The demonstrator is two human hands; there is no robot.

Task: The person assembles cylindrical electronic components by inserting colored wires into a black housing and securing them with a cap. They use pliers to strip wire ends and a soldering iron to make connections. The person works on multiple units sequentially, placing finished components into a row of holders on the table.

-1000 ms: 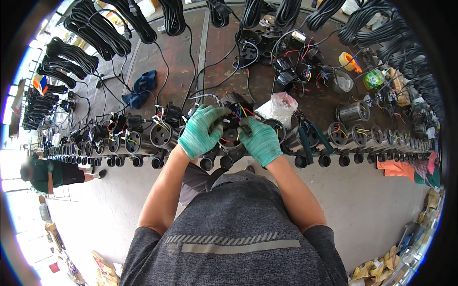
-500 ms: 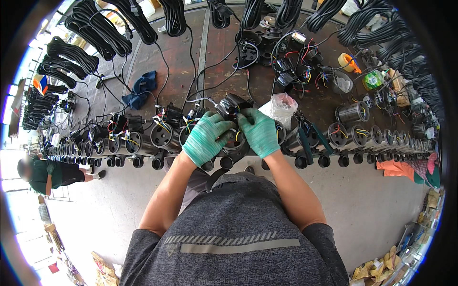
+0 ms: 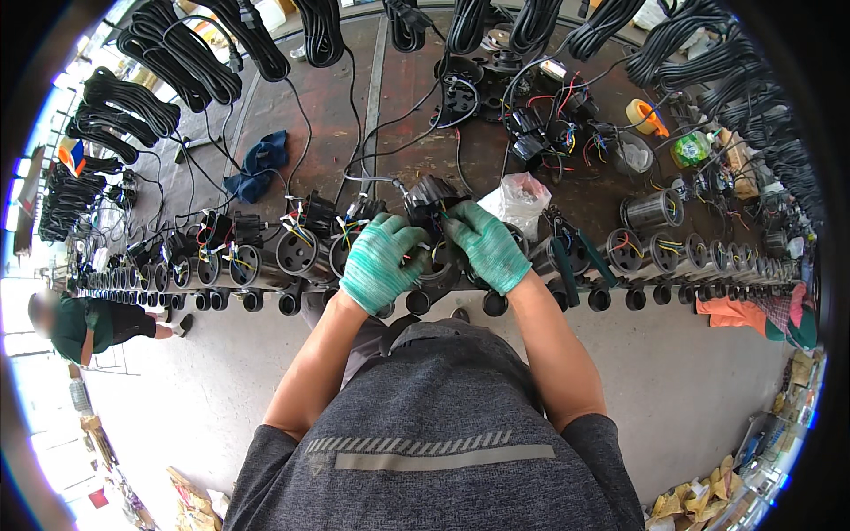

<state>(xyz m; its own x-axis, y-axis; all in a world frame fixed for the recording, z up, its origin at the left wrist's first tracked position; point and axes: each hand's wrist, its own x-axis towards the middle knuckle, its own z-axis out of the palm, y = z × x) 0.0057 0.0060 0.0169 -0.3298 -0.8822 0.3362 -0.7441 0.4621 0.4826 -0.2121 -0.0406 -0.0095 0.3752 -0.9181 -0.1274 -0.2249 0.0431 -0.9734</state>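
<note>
Both hands wear green knit gloves and meet over a black motor part at the near edge of the workbench. On the left, the left hand curls around the lower side of the part, fingers closed against it. Opposite it, the right hand grips the other side, its fingertips pinching at the coloured wires on top of the part. The part sits just above the row of black round housings that lines the bench edge, and touches both gloves.

Just right of the hands lies a crumpled clear plastic bag, with green-handled pliers near it. Farther left on the bench lies a blue rag. Farther back, more wired parts are clustered, and to the right a roll of yellow tape sits beside a green bottle. Bundles of coiled black cable hang along the far side. At the left edge, well apart, another person in a green top is on the floor.
</note>
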